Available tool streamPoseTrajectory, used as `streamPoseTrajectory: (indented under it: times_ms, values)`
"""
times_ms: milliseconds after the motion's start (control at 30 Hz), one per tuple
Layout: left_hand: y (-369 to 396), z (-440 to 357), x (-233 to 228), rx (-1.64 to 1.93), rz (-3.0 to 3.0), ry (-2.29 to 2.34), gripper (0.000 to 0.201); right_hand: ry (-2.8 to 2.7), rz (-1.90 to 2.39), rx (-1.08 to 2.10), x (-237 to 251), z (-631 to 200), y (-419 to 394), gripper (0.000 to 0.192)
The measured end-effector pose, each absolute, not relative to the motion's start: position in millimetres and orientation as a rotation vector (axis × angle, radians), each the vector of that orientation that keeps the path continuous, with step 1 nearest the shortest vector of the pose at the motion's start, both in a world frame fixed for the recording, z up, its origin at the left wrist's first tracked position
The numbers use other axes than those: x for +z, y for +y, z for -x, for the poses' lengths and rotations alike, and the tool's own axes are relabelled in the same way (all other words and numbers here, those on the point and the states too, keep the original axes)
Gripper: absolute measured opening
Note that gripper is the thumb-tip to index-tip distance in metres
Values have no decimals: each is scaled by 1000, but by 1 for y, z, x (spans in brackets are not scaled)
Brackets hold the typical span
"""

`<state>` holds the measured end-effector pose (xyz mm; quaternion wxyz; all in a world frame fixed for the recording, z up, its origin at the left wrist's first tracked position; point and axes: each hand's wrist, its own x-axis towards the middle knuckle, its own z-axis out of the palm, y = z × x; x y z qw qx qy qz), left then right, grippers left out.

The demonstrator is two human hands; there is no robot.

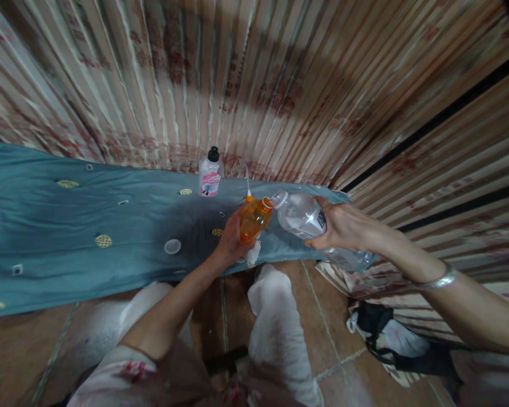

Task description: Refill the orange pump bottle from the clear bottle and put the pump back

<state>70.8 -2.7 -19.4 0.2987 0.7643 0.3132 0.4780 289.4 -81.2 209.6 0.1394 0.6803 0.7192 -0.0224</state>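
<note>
My left hand (234, 236) is wrapped round an orange see-through bottle (255, 219) that has no cap on. In my right hand (337, 223) is a large clear plastic bottle (302, 213), tilted so that its mouth meets the orange bottle's mouth. Whether liquid passes between them I cannot make out. Just behind the orange bottle lies a pump top (248, 195) with an orange collar and a pale tube. A clear bottle with a black cap and pink label (209, 180) stands upright farther back. Left of my left hand is a small round clear lid (172, 246).
A teal cloth with yellow patterns (139, 220) covers the low surface before me. Pleated, flower-printed curtain (186, 85) hangs behind it and to the right. A dark bag (411, 345) lies at lower right on the brown tiled floor (326, 333).
</note>
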Motion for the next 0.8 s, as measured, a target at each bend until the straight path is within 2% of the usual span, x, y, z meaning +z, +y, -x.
streamPoseTrajectory:
  times_ms: [300,800]
  values:
    - [-4,-71,-16,1271,-2020,821,84,2087,-1965,-43,210,-287,-82,68]
    - [-5,-72,-13,1288,-1982,793,83,2052,-1959,-34,211,-286,-81,72]
